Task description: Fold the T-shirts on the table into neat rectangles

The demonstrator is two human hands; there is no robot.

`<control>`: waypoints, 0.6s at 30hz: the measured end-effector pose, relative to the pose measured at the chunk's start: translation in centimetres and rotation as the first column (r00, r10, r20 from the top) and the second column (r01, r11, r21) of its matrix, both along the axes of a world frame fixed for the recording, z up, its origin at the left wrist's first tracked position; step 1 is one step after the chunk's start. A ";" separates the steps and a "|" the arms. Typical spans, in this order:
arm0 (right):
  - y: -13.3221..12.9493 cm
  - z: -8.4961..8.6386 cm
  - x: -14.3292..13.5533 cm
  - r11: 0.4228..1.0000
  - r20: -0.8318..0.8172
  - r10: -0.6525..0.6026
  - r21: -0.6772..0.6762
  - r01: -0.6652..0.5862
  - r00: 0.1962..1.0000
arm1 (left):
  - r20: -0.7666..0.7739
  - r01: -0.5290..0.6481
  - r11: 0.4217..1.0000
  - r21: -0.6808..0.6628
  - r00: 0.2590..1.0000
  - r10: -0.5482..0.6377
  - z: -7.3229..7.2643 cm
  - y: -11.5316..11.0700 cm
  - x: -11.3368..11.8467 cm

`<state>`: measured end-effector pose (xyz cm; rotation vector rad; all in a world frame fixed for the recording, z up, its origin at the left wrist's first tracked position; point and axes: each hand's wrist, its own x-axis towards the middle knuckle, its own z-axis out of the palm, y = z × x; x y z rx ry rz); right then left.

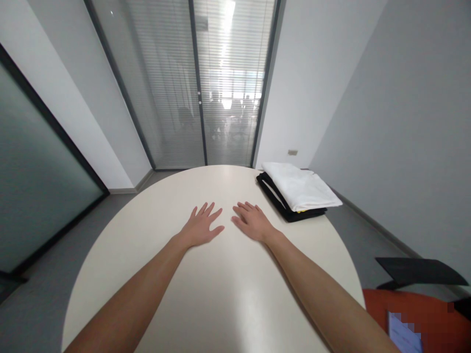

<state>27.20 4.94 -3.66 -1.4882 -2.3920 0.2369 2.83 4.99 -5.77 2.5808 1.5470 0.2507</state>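
Observation:
My left hand (200, 226) rests palm down on the white round table (221, 304), its fingers spread and nothing in it. To the right of it, my right hand (253, 221) is also palm down at the tabletop, fingers stretched out and holding nothing. A gap of bare tabletop separates the two hands. Beyond my right hand, at the table's far right edge, lies a folded white cloth (301, 186). It sits on top of a folded black cloth (285, 213), with a small bit of yellow showing between them. Neither hand touches this stack.
An orange chair (375, 306) with a black armrest (423, 270) stands at the lower right, a bluish flat item (403, 331) on its seat. Behind the table is a glass partition with blinds (228, 98). A frosted panel (37, 171) stands at the left.

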 end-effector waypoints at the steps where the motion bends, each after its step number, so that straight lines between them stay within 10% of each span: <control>1: 0.1 0.5 0.2 0.998 -0.048 -0.015 0.059 0.018 0.999 | -0.004 0.000 1.000 -0.003 1.000 0.000 0.0 0.0 0.0; 4: 0.7 2.6 1.9 0.947 -0.205 -0.110 0.277 0.166 0.973 | -0.010 0.001 1.000 -0.010 1.000 -0.001 0.0 0.1 0.0; 8: 1.0 5.3 6.7 0.717 -0.344 -0.365 0.488 0.497 0.865 | 0.002 0.001 1.000 -0.013 1.000 -0.001 -0.1 0.1 -0.1; 12: 0.9 5.7 12.0 0.480 -0.437 -0.674 0.352 0.803 0.595 | 0.006 -0.002 1.000 -0.010 1.000 0.002 -0.1 0.1 0.0; 18: 1.5 4.9 15.9 0.497 -0.339 -0.790 0.136 0.857 0.511 | 0.005 -0.009 1.000 -0.004 1.000 0.009 -0.1 -0.1 0.0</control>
